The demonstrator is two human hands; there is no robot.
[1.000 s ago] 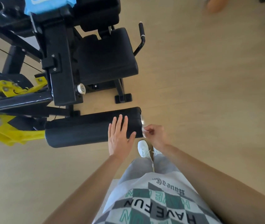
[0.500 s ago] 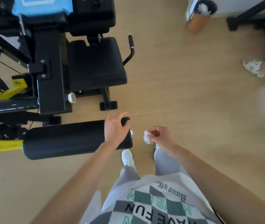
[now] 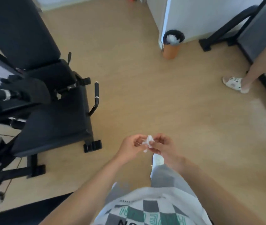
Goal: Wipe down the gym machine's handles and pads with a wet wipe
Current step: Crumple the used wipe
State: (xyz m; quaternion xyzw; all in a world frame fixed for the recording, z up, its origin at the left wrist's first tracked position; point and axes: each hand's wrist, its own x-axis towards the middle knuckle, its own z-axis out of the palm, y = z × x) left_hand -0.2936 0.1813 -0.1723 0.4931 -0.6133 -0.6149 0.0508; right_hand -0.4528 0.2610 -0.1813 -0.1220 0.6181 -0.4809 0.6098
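Left hand [image 3: 129, 146] and right hand [image 3: 162, 147] together, both pinching crumpled wet wipe [image 3: 148, 141]. Risk: thin wipe tearing or dropping; seat handle [image 3: 96, 91] up-left untouched.

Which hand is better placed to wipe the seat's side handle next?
Probably left: the left hand is nearer the side handle, and both it and the right hand pinch the wipe.

Bright, even daylight; slight motion blur, wide-angle bending at edges.
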